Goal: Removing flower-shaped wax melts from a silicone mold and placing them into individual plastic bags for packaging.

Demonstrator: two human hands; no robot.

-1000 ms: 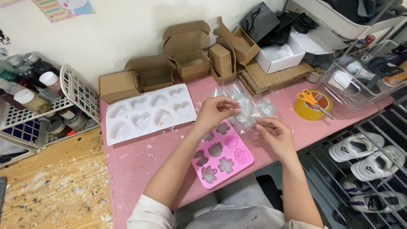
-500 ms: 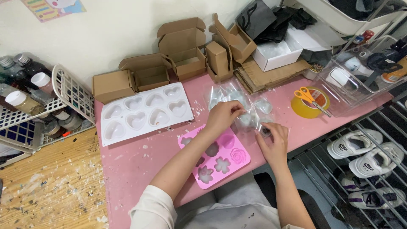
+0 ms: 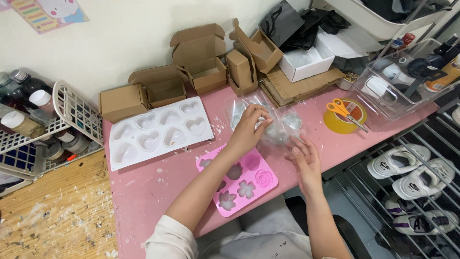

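Pink tabletop point(image 3: 143, 192) pushed up against a white wall, flecked with white crumbs all over. Left hand point(image 3: 249, 128) has its fingers curled around a crinkly clear plastic bag point(image 3: 280, 125), pinching it near the top just above the table. Right hand point(image 3: 304, 160) is just below and to the side of the bag, fingers spread loose and open; can't tell if the fingertips actually touch the plastic or sit a hair off it. Something pale shows through the bag, but it's too blurry to make out.

Right under the left forearm there's a pink silicone mould point(image 3: 239, 182) with flower-shaped cavities, some filled with pale casts. Left of that, a white heart mould point(image 3: 155, 132). Small brown cardboard boxes point(image 3: 201, 62) line the wall behind. Off to the right, orange-handled scissors point(image 3: 347, 112) lie across a yellow tape roll point(image 3: 338, 120).
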